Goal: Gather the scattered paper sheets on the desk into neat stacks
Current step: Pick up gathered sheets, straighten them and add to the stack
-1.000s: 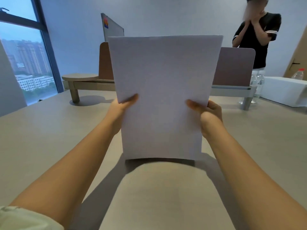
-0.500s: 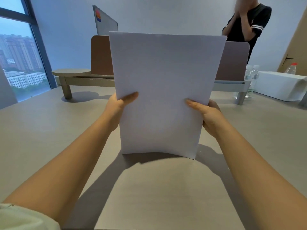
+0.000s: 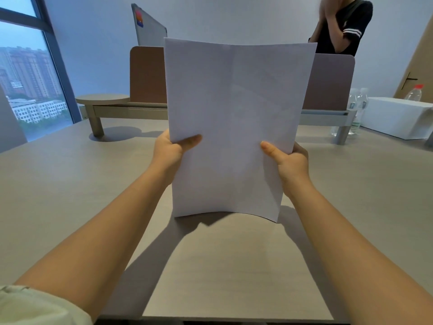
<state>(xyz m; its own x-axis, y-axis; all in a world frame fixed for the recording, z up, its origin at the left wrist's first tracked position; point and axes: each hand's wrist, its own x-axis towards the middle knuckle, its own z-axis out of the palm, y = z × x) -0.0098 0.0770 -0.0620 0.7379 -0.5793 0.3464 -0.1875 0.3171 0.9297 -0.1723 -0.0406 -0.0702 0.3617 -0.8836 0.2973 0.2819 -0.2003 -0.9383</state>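
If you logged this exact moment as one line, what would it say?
phase: squaring sheets | left hand: grips left edge | right hand: grips right edge | white paper stack: upright, bottom edge bowed | grey wooden desk: beneath

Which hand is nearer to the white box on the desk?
The right hand: it grips the right edge of the paper sheets, on the side of the white box. The left hand grips the opposite edge.

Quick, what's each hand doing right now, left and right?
Left hand: closed on the left edge of the paper stack.
Right hand: closed on the stack's right edge.
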